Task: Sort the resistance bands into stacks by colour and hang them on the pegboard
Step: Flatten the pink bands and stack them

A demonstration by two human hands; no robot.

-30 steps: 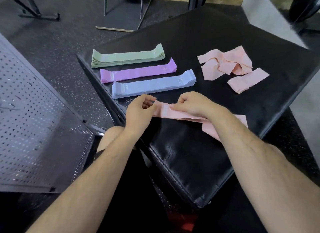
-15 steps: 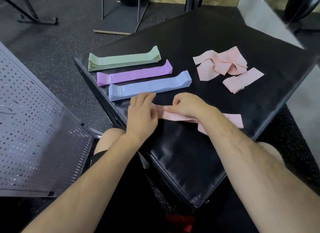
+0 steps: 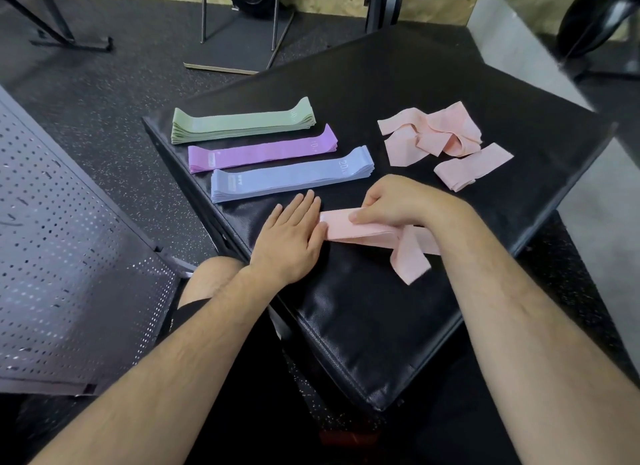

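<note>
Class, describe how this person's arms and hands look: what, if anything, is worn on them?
The left forearm and right forearm are bare and hairy, with no sleeve in view. The left hand and right hand show no glove, ring, watch or wristband.

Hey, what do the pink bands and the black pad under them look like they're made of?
Pink bands: probably thin elastic fabric or matte latex; they crease and flop limply, with no shine.
Black pad: looks like vinyl or faux leather over padding; it shows a slight sheen, a fine woven grain and a stitched seam near the front edge.
</note>
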